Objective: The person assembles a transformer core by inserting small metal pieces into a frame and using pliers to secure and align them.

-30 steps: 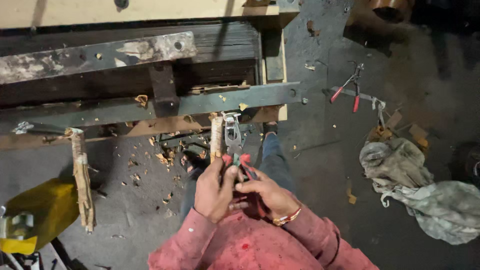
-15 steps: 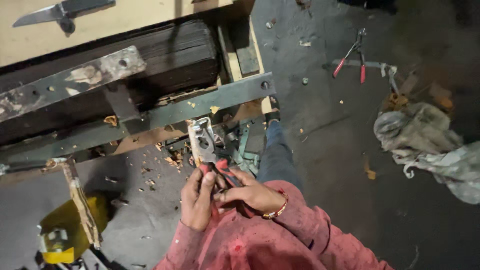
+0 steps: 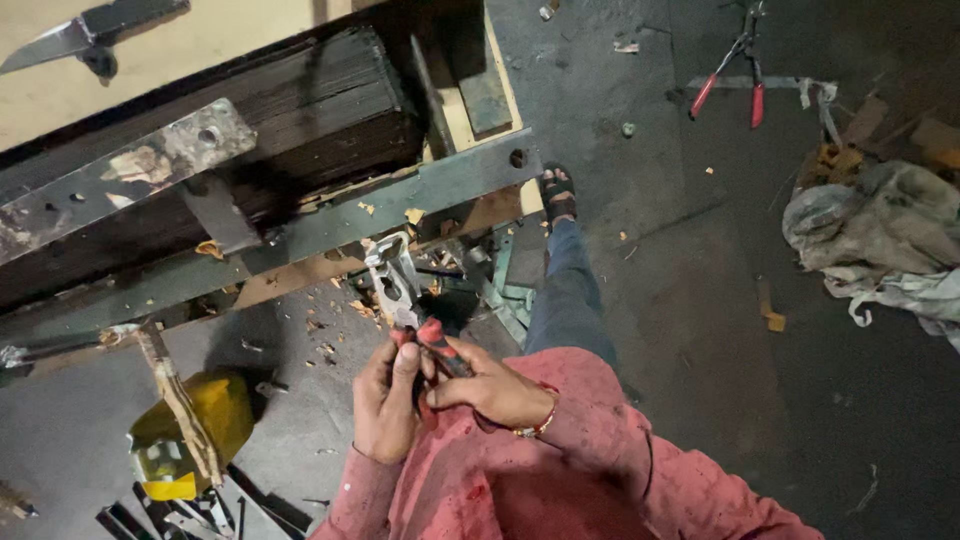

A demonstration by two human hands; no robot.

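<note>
My left hand (image 3: 388, 398) and my right hand (image 3: 488, 388) are both closed around the red handles of a pair of pliers (image 3: 405, 300). Its grey metal head points up and away from me, toward the edge of a dark steel frame (image 3: 330, 228). Whether the jaws grip anything I cannot tell. My red sleeves fill the bottom of the view, and my leg in blue jeans (image 3: 568, 290) stretches forward beside the pliers.
A stack of dark laminated sheets (image 3: 290, 110) sits in the frame. Wood chips litter the floor. A yellow can (image 3: 195, 430) and a wooden stick (image 3: 180, 400) lie lower left. Red-handled cutters (image 3: 730, 70) and crumpled cloth (image 3: 880, 240) lie at the right.
The view has swung and tilted, so the frame now sits higher and to the left. My hands keep hold of the pliers, slightly lower in view.
</note>
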